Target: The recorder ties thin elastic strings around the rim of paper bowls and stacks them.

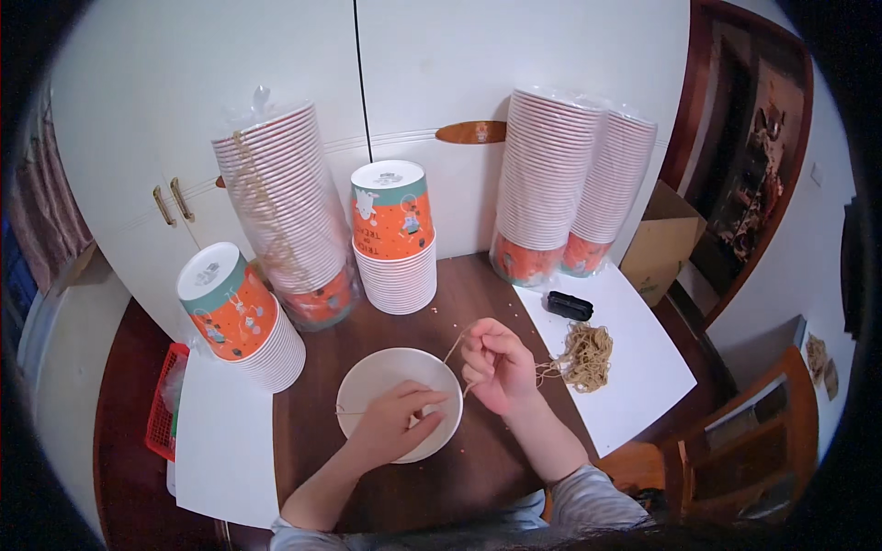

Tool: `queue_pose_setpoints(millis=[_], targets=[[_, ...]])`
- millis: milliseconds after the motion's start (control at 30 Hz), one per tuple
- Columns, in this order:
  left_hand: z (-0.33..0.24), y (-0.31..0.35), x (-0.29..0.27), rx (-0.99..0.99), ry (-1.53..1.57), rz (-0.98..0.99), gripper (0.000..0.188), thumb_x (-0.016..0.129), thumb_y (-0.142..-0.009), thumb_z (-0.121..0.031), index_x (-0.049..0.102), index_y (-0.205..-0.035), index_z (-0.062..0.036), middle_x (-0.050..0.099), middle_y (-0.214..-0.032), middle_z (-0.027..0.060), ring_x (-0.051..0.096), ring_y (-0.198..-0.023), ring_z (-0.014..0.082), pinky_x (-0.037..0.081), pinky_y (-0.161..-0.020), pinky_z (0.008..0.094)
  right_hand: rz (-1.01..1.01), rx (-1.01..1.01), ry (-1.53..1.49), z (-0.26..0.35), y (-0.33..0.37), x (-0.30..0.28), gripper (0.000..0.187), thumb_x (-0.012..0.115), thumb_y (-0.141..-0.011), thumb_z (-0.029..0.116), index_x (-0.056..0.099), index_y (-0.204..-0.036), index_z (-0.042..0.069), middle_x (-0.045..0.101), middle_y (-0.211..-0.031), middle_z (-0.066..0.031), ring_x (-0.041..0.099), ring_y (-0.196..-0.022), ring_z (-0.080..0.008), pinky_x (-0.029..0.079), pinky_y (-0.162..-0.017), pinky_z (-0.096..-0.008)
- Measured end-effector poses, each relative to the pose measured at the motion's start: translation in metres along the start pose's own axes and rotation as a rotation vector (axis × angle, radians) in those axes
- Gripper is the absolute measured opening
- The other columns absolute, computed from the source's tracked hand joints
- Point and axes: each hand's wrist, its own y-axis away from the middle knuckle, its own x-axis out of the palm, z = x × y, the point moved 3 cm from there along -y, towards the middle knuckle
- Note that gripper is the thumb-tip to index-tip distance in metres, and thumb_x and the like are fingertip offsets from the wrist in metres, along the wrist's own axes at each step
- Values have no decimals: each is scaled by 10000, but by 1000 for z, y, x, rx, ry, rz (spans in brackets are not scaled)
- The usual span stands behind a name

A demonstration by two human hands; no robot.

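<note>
A white round paper tub (354, 372) sits on the dark brown tabletop in front of me, its open mouth facing up. My left hand (400, 421) reaches over its near rim into the mouth, thumb and fingers apart, with nothing visible between them. Just right of the tub, my right hand (496, 363) is raised and pinches a thin tan string (454, 347). Part of the string runs down toward the tub's right rim, and strands trail right to a loose tan string pile (588, 356). A short string end (342, 410) pokes out over the tub's left rim.
Upside-down nested orange-and-green paper tubs stand at left (241, 317) and centre back (395, 234). Tall plastic-wrapped tub stacks rise at back left (285, 202) and back right (547, 174). A small black object (570, 305) lies beyond the string pile. At right are a cardboard box (663, 241) and wooden chair (749, 441).
</note>
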Motion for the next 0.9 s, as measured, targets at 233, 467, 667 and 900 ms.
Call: queue_pose_setpoints(millis=[233, 467, 667, 900], targets=[[17, -26, 20, -65, 4, 163, 200, 585, -774, -195, 608, -921, -61, 574, -811, 63, 536, -661, 182, 436, -601, 298, 59, 21, -38, -5, 1, -4, 166, 427, -811, 67, 525, -917, -17, 454, -728, -73, 337, -477, -93, 260, -416, -214], [21, -31, 10, -233, -19, 199, 130, 594, -751, -166, 627, -810, -55, 604, -733, 67, 558, -644, 219, 440, -626, 330, 97, -89, 996, 9, 10, -4, 76, 570, -760, 38, 594, -830, 21, 560, -746, -55, 503, -584, -113, 360, -506, -199], [14, -39, 12, -111, -211, 210, 121, 600, -721, -146, 627, -780, -44, 608, -795, 100, 593, -703, 229, 455, -628, 337, 404, -414, 1820, 27, 15, -12, 101, 608, -747, 150, 629, -818, 83, 581, -745, -44, 556, -707, -189, 383, -690, -307], [7, -49, 23, 4, -385, 180, 133, 646, -695, -177, 615, -720, -50, 587, -730, 97, 569, -659, 252, 441, -593, 338, 398, -359, 1807, 25, 29, -35, 106, 655, -715, 149, 641, -803, 90, 580, -740, -10, 539, -715, -163, 359, -666, -291]])
